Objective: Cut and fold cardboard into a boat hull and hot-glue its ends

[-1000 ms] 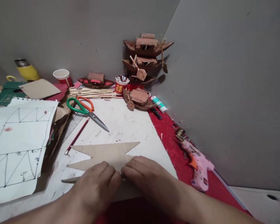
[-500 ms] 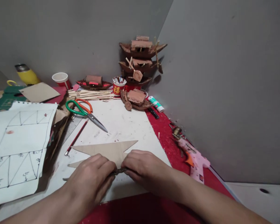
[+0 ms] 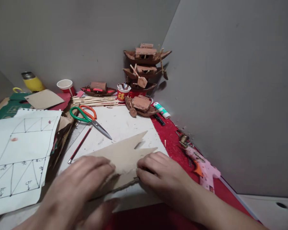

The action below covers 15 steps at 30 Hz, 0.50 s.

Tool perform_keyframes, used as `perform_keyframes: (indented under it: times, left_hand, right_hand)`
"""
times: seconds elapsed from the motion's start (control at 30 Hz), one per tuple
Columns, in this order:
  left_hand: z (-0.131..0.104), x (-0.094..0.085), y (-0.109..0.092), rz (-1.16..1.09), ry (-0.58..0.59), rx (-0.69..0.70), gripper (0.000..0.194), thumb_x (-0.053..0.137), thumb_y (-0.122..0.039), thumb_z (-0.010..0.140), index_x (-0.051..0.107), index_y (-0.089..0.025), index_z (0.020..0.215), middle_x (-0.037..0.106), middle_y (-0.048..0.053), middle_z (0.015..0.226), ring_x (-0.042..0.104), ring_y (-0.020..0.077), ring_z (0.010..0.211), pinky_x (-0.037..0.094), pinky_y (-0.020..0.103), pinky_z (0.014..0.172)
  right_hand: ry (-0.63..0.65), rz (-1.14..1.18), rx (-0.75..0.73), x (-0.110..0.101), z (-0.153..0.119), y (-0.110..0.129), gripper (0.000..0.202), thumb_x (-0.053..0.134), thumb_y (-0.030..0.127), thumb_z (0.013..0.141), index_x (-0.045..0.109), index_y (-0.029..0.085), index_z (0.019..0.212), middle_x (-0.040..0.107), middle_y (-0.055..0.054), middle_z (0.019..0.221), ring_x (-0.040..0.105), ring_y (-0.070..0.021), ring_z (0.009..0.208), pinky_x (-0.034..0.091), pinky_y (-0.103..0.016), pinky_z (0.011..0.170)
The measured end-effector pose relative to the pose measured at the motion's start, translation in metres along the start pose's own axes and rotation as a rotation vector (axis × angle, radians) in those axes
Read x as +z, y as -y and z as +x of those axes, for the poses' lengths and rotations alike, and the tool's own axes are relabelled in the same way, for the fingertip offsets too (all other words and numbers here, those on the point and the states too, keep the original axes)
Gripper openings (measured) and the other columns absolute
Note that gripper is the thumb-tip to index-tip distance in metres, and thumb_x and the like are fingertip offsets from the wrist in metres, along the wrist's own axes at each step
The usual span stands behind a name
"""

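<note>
At lower centre, the cardboard piece [image 3: 127, 153] looks light and stiffish, its points probably easily creased; best held mid-body. The left hand [image 3: 80, 182] lies loosely open over it; the right hand [image 3: 164, 174] pinches its edge.

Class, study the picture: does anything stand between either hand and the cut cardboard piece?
Nothing visible does. The right hand grips the cut cardboard piece, and the left hand covers its left side. The scissors lie farther back, not in between.
</note>
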<state>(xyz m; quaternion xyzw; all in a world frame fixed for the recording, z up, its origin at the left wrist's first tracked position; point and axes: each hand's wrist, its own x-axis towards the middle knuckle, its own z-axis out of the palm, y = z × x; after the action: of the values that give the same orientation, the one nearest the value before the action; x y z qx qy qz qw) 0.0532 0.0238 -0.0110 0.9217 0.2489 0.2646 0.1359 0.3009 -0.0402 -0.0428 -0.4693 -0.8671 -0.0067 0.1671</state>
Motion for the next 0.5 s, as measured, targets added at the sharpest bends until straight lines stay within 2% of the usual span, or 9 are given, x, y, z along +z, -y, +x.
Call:
perform_keyframes:
  times: [0.1,0.13,0.2,0.3,0.37,0.43,0.5]
  left_hand:
    - [0.006,-0.013,0.01,0.078,-0.057,-0.06,0.056,0.058,-0.034,0.084,0.04,-0.023,0.136,0.055,0.011,0.132,0.051,0.0284,0.12,0.04,0.042,0.102]
    - [0.008,-0.014,0.014,0.082,-0.043,-0.078,0.061,0.06,-0.035,0.083,0.038,-0.023,0.139,0.054,0.012,0.134,0.051,0.0304,0.121,0.039,0.045,0.102]
    - [0.014,-0.012,0.02,-0.051,0.078,-0.248,0.068,0.061,-0.037,0.081,0.035,-0.022,0.142,0.057,0.013,0.131,0.054,0.0317,0.118,0.043,0.046,0.097]
    - [0.021,-0.001,0.023,-0.617,0.396,-0.501,0.059,0.06,-0.037,0.084,0.043,-0.021,0.138,0.068,0.011,0.112,0.063,0.0263,0.103,0.051,0.037,0.086]
    - [0.022,0.008,0.022,-1.023,0.493,-0.566,0.048,0.056,-0.037,0.087,0.052,-0.017,0.13,0.071,0.009,0.098,0.067,0.0217,0.087,0.053,0.031,0.076]
    - [0.021,0.016,0.021,-1.207,0.422,-0.635,0.041,0.056,-0.037,0.087,0.058,-0.015,0.122,0.071,0.007,0.088,0.066,0.018,0.075,0.052,0.028,0.069]
    - [0.019,0.022,0.02,-1.198,0.276,-0.689,0.039,0.059,-0.038,0.086,0.06,-0.015,0.117,0.071,0.006,0.086,0.064,0.0154,0.067,0.05,0.026,0.062]
  right_hand:
    - [-0.173,-0.079,-0.046,-0.005,0.002,-0.001,0.023,0.043,0.006,0.09,0.063,0.018,0.086,0.066,-0.005,0.087,0.054,-0.0162,0.082,0.038,-0.038,0.089]
    - [-0.231,-0.105,-0.054,-0.007,0.003,0.0,0.023,0.045,0.007,0.09,0.064,0.018,0.085,0.067,-0.003,0.086,0.056,-0.0158,0.083,0.035,-0.041,0.096]
    - [-0.334,-0.139,-0.062,-0.009,0.005,0.003,0.019,0.051,0.008,0.089,0.064,0.02,0.082,0.069,0.0,0.082,0.058,-0.0145,0.084,0.027,-0.044,0.105]
    - [-0.436,-0.123,-0.082,-0.009,0.003,0.004,0.017,0.055,0.007,0.085,0.066,0.021,0.085,0.071,-0.001,0.091,0.059,-0.0158,0.096,0.022,-0.046,0.111]
    - [-0.501,-0.116,-0.032,-0.007,-0.001,0.003,0.025,0.056,0.005,0.083,0.064,0.021,0.1,0.065,-0.007,0.112,0.051,-0.0215,0.117,0.022,-0.05,0.111]
    - [-0.605,-0.07,0.13,-0.004,-0.005,0.0,0.041,0.058,0.007,0.081,0.056,0.02,0.12,0.053,-0.014,0.13,0.041,-0.0274,0.128,0.027,-0.052,0.108]
    - [-0.658,0.141,0.355,0.0,-0.007,-0.002,0.052,0.059,0.015,0.084,0.044,0.02,0.133,0.051,-0.017,0.131,0.048,-0.0279,0.122,0.04,-0.049,0.1]
